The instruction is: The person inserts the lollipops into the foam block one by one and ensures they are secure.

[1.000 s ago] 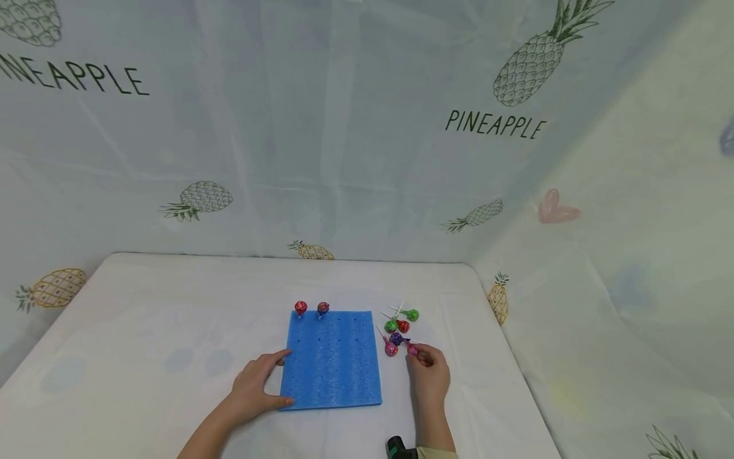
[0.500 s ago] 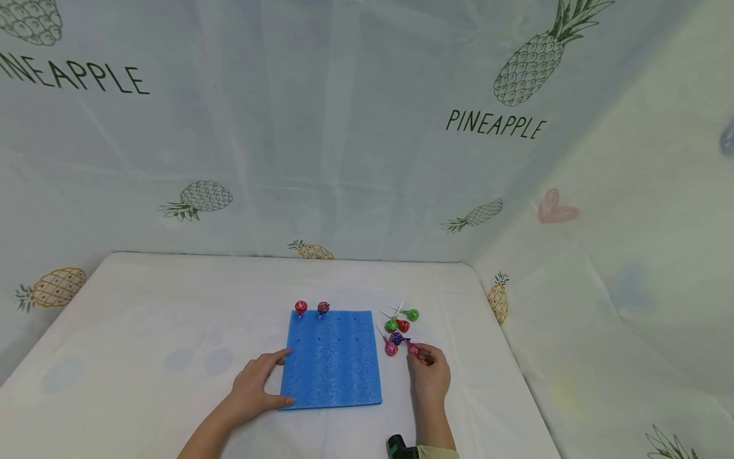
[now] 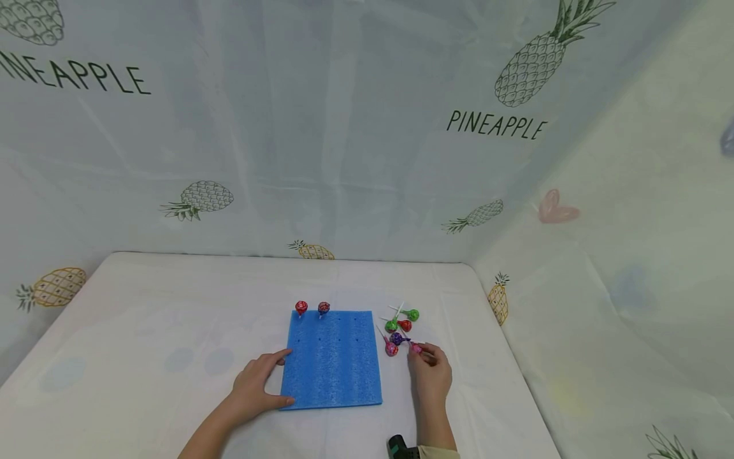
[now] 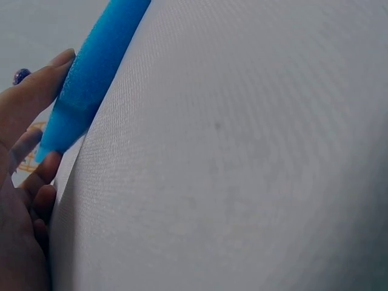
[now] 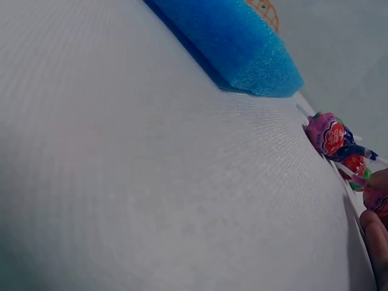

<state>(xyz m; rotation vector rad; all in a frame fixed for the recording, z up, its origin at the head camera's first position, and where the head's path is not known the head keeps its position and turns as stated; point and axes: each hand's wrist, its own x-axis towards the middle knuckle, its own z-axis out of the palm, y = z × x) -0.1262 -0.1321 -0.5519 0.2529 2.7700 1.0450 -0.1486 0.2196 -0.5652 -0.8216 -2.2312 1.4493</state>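
Observation:
A blue foam board with small holes lies on the table; two wrapped lollipops, one red and one darker, stand upright at its far edge. My left hand rests at the board's left side, thumb at the near corner and index fingertip farther up the edge. To the right of the board, my right hand pinches a pink lollipop by its wrapped head between thumb and finger. Close by lie another pink lollipop and a dark purple one.
Beyond the right hand, two green lollipops and a red lollipop lie with their sticks crossing. A black device sits at the right wrist. Behind the white table hangs a cloth printed with pineapples.
The right hand has shifted very slightly to the right with the pink lollipop, whose head is turned a little. The left hand and the foam board stay where they were.

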